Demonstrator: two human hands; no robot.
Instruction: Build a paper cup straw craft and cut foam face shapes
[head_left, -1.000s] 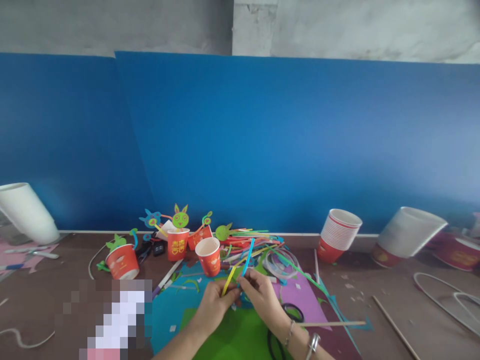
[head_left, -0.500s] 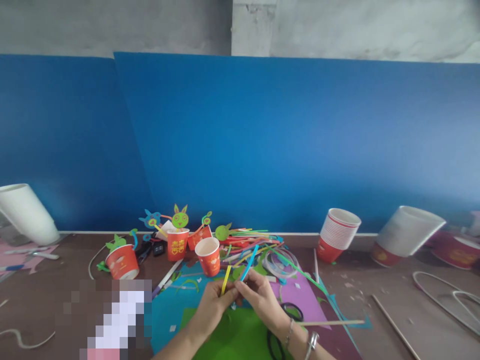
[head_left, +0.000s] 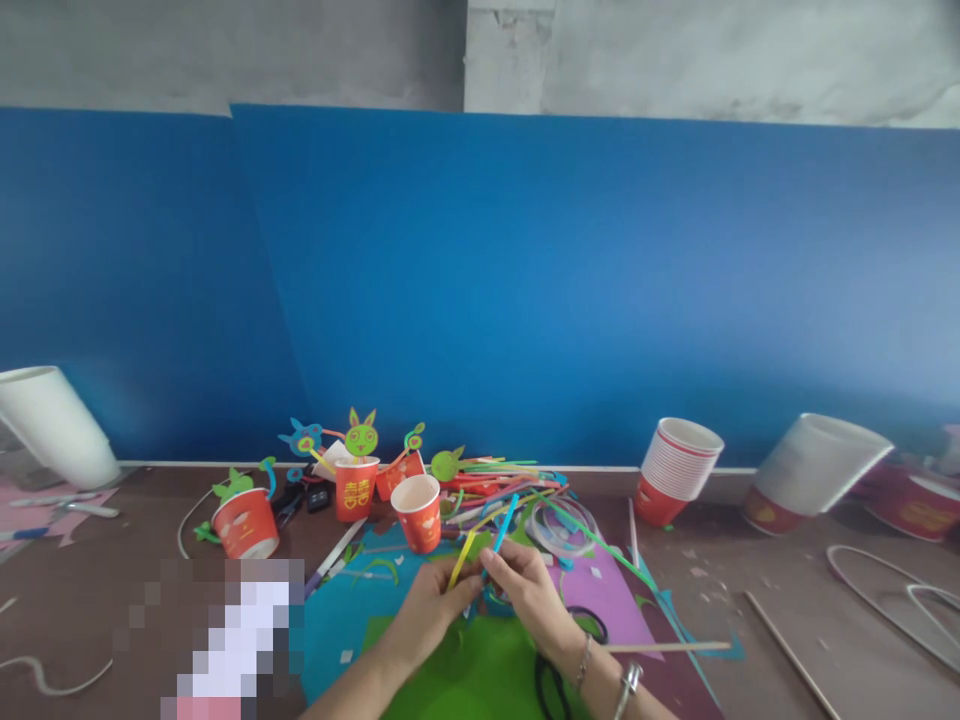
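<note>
Straw [head_left: 463, 557] in yellow juts from a firm pinch of the left hand [head_left: 427, 605], above the far edge of the green sheet [head_left: 450, 670]; the blue straw [head_left: 505, 525], just to its right over that same edge, is nipped between thumb and fingers of the right hand [head_left: 525, 590]. Each straw is nearest the hand that has it. Both long axes slant away and rightward, almost side by side, and the two sets of fingertips nearly meet; fingers cover the lower ends, so whether those touch cannot be told. Beneath the green sheet is a brown table [head_left: 757, 570]; to the sheet's right lie a purple sheet [head_left: 622, 605] and a thin wooden stick [head_left: 664, 647]. Beyond its far edge are a red cup [head_left: 420, 530] and a heap of straws [head_left: 495, 488], backed by a blue partition [head_left: 540, 280].
</note>
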